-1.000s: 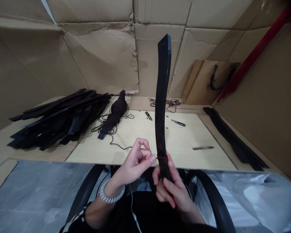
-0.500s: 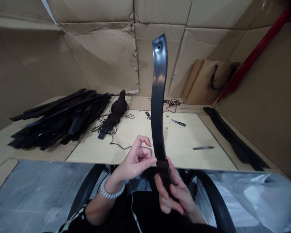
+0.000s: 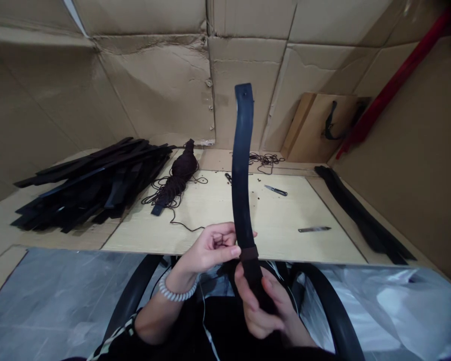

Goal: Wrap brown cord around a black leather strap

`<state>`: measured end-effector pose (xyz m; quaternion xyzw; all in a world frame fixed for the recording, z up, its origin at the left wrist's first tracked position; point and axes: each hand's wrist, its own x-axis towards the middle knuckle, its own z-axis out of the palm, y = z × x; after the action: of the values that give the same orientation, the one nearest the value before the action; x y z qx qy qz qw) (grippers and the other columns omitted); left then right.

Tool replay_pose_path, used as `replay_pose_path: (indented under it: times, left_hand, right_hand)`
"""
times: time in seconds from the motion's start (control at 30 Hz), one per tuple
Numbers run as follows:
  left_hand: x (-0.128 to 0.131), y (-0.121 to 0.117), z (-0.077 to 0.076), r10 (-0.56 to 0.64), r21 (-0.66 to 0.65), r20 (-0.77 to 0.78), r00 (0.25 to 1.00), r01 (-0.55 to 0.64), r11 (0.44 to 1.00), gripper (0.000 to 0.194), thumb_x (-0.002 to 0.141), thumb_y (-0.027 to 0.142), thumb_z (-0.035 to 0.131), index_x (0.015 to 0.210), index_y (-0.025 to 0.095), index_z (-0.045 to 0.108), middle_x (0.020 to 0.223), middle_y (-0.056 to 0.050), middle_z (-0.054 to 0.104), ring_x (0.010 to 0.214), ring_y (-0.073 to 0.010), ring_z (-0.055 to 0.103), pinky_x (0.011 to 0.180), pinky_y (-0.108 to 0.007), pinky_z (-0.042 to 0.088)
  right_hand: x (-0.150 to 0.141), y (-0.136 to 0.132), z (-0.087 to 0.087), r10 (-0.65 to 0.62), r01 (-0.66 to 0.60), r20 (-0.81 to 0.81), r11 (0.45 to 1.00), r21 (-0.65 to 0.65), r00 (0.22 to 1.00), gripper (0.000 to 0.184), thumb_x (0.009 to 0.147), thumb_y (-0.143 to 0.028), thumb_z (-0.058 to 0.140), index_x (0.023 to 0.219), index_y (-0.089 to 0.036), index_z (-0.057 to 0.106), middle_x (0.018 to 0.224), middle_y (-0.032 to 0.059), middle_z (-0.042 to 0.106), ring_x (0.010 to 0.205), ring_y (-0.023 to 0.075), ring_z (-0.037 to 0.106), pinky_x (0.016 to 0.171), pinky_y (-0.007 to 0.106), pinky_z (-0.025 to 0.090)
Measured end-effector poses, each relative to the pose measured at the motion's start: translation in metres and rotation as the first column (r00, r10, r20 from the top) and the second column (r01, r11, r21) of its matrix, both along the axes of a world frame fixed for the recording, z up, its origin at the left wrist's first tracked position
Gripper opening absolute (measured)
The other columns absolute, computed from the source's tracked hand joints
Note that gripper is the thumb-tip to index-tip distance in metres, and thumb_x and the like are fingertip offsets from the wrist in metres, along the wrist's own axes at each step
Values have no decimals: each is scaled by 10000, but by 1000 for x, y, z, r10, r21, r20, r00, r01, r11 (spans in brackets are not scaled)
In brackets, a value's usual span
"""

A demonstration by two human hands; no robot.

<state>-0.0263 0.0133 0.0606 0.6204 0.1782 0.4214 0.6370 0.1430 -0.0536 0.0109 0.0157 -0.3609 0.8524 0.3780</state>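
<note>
A long, gently curved black strip, with a small hole near its top end, stands nearly upright in front of me. Around its lower part sits a band of dark brown cord. My right hand grips the strip's lower end, just beneath that band. At the band's left edge is my left hand, closed, its thumb in front and a fingertip showing behind the strip. A thin cord runs over the table into the left hand from a wound cord bundle; its course inside the fingers is hidden.
A pile of black strips lies left. More black strips lie along the right edge. On the table are thread snips, a pointed blade and loose cord. A paper bag leans against the cardboard wall.
The strip's top has come down and tilted, showing less shine. My left fingers have closed in and reached behind the strip; my right fingers have wrapped closer round its lower end.
</note>
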Motion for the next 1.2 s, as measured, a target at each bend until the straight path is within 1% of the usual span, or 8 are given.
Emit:
replay_pose_path:
  times: [0.1, 0.2, 0.43, 0.57, 0.63, 0.9, 1.07, 1.2]
  left_hand:
    - [-2, 2, -1, 26, -37, -19, 999, -27, 999, 452, 804, 448, 760, 1081, 99, 686, 604, 36, 400, 544, -63, 361, 486, -191, 271]
    - [-2, 5, -7, 43, -80, -37, 998, -46, 996, 476, 770, 451, 792, 1052, 103, 630, 625, 27, 462, 549, -68, 419, 498, -183, 328]
    - [6, 8, -23, 14, -109, 19, 1000, -11, 994, 670, 747, 478, 810, 1210, 182, 426, 620, 70, 486, 470, -38, 393, 422, -131, 277]
    - [10, 4, -19, 119, -94, -41, 992, -123, 988, 546, 798, 434, 776, 1126, 208, 402, 654, 83, 414, 507, -32, 396, 468, -117, 338]
    - [14, 3, -17, 188, -72, -83, 979, -194, 978, 499, 804, 419, 771, 1074, 210, 407, 628, 101, 346, 497, -28, 352, 478, -116, 351]
    - [11, 8, -5, 259, 150, -252, 932, -227, 962, 324, 846, 395, 711, 732, 118, 585, 605, 14, 505, 519, -68, 446, 492, -188, 371]
    - [-3, 5, 4, 466, 583, -252, 848, -251, 773, 245, 923, 248, 634, 718, 122, 680, 587, 2, 540, 511, -64, 396, 495, -210, 296]
    - [-6, 1, 7, 490, 599, -211, 846, -285, 749, 285, 928, 250, 619, 674, 124, 644, 548, 10, 493, 494, -72, 395, 490, -222, 295]
  right_hand:
    - [-2, 1, 3, -289, 265, 345, 957, 117, 893, 478, 976, -533, 555, 1069, -64, 575, 863, 42, 552, 582, 0, 563, 612, 86, 460]
    - [-2, 2, 1, -452, 401, 564, 889, 221, 691, 613, 937, -650, 546, 1013, -42, 533, 692, 13, 514, 518, -3, 500, 538, 70, 403]
    - [-3, 6, -13, -484, 348, 485, 871, 348, 728, 636, 876, -715, 577, 992, -114, 403, 579, -55, 428, 423, 7, 364, 455, 105, 337]
    - [-5, 8, -6, -732, 459, 587, 678, 574, 346, 562, 980, -624, 473, 872, -74, 508, 753, 41, 515, 696, 32, 502, 669, 114, 419]
    - [-7, 7, -4, -773, 510, 578, 619, 597, 262, 637, 984, -677, 408, 813, -70, 504, 725, 50, 495, 683, 41, 481, 661, 126, 405]
    - [-12, 1, -5, -651, 605, 611, 726, 327, 451, 680, 930, -771, 405, 979, -94, 443, 687, 9, 451, 526, 30, 444, 526, 133, 382]
    - [-11, 2, 0, -660, 624, 569, 722, 299, 490, 664, 946, -739, 420, 1101, -93, 421, 685, -10, 448, 512, 19, 425, 500, 113, 355]
    - [-8, 2, -1, -604, 568, 570, 778, 268, 557, 670, 960, -722, 417, 1148, -79, 423, 678, -5, 470, 501, 27, 443, 490, 123, 361]
